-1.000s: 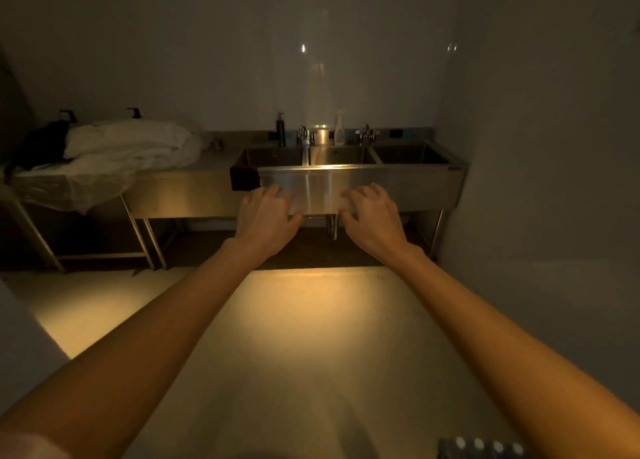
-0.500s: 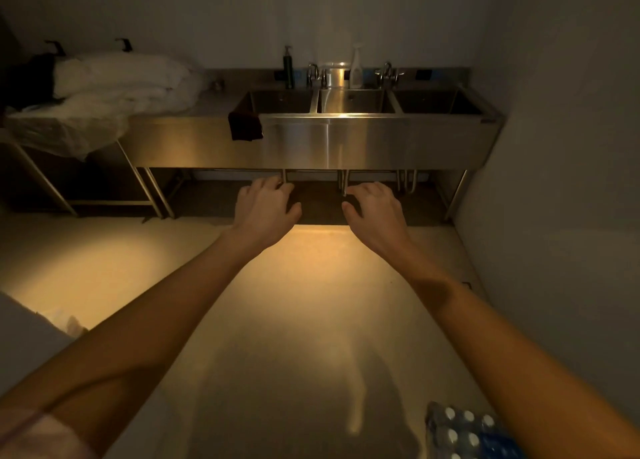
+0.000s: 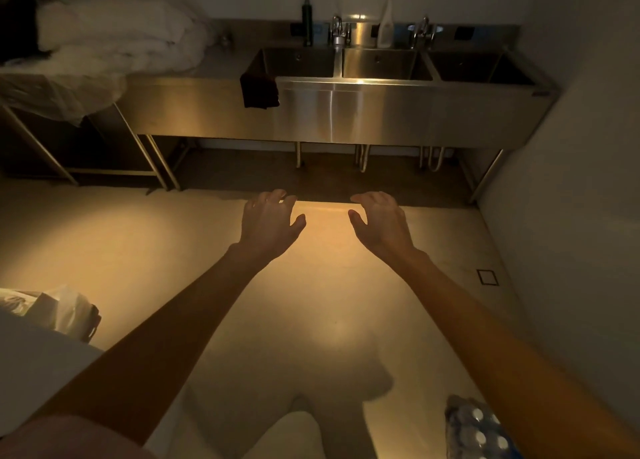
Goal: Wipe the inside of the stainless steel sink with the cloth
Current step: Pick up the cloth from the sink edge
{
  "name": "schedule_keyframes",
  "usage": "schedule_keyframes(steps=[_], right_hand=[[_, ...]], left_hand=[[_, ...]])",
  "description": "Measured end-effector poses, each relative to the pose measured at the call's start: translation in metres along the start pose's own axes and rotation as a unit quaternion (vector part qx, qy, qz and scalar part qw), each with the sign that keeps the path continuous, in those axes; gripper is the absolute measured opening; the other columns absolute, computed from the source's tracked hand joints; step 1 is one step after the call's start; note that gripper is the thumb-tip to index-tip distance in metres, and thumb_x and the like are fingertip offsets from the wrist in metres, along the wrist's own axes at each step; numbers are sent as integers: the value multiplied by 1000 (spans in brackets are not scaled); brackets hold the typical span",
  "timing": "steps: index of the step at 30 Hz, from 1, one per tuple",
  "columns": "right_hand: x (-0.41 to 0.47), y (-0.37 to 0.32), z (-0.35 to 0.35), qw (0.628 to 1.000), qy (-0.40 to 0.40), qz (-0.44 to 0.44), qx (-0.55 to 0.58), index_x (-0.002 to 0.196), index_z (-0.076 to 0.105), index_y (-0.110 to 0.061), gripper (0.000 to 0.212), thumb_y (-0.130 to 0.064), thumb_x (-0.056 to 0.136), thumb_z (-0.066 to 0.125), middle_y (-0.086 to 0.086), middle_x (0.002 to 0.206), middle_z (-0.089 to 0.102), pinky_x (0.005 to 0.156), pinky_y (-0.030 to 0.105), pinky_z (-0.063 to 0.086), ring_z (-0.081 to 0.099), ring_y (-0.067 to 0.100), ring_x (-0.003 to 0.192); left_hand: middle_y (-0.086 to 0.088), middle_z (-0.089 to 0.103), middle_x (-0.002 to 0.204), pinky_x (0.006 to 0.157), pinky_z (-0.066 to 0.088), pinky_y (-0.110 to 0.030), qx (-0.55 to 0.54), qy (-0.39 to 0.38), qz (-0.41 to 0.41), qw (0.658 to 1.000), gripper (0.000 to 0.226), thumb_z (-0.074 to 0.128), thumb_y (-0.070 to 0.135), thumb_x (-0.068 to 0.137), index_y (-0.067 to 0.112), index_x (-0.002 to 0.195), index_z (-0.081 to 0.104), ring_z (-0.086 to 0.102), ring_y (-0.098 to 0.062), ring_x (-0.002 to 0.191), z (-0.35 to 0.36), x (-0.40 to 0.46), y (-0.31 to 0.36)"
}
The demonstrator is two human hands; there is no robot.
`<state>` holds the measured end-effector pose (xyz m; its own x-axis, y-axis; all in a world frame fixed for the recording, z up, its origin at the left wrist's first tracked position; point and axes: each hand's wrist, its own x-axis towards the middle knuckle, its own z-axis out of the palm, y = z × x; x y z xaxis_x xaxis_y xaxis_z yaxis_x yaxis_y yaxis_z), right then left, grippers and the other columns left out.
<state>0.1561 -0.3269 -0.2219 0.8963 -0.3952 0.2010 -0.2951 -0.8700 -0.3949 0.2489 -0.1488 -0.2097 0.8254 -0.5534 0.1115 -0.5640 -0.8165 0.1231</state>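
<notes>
From my remote station I read both hands as empty. The left hand (image 3: pixel 268 221) is held out ahead over the floor (image 3: pixel 322 285), palm down, fingers loosely spread and slightly bent at the tips, gripping nothing. The right hand (image 3: pixel 379 223) mirrors it just beside, thumb turned inward, fingers relaxed and apart, also gripping nothing. Neither hand touches any object. Both bare forearms run back toward the lower corners of the view.

Ahead of the hands, well apart from them, the stainless steel sink (image 3: pixel 346 112) stands against the back wall on metal legs. It has three basins in a row. I see the dark cloth (image 3: pixel 259 89) draped over the front rim at the left corner of the left basin, hanging down the front panel.

Behind the basins I note:
- a dark pump bottle (image 3: pixel 307 18) at the left;
- two faucets, one (image 3: pixel 337 32) between the left and middle basins, one (image 3: pixel 422 32) between the middle and right;
- a metal pot (image 3: pixel 360 30) behind the middle basin;
- a pale spray bottle (image 3: pixel 386 22) just right of the pot.

On the counter to the left of the sink lies a heap of white fabric (image 3: pixel 114 39). At the lower right edge I see a pack of capped bottles (image 3: pixel 474 431); at the lower left, a crumpled plastic bag (image 3: pixel 65 309).
</notes>
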Motion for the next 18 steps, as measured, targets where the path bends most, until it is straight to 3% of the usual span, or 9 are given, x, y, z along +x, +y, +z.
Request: schedule_keyframes(steps=[7, 18], right_hand=[[74, -46, 38, 1000, -8, -10, 11, 131, 54, -19, 37, -33, 98, 48, 1, 137, 53, 107, 37, 33, 41, 20, 131], [125, -51, 103, 996, -89, 5, 2, 132, 53, -19, 37, -32, 99, 46, 3, 139, 52, 108, 38, 33, 41, 21, 131]], left_hand=[[-4, 51, 142, 105, 39, -42, -10, -4, -9, 1000, 47, 48, 45, 97, 18, 136, 53, 46, -25, 129, 8, 61, -73], [-6, 47, 147, 108, 36, -43, -31, -71, -40, 996, 50, 45, 45, 98, 18, 140, 49, 44, -26, 132, 57, 110, -125]])
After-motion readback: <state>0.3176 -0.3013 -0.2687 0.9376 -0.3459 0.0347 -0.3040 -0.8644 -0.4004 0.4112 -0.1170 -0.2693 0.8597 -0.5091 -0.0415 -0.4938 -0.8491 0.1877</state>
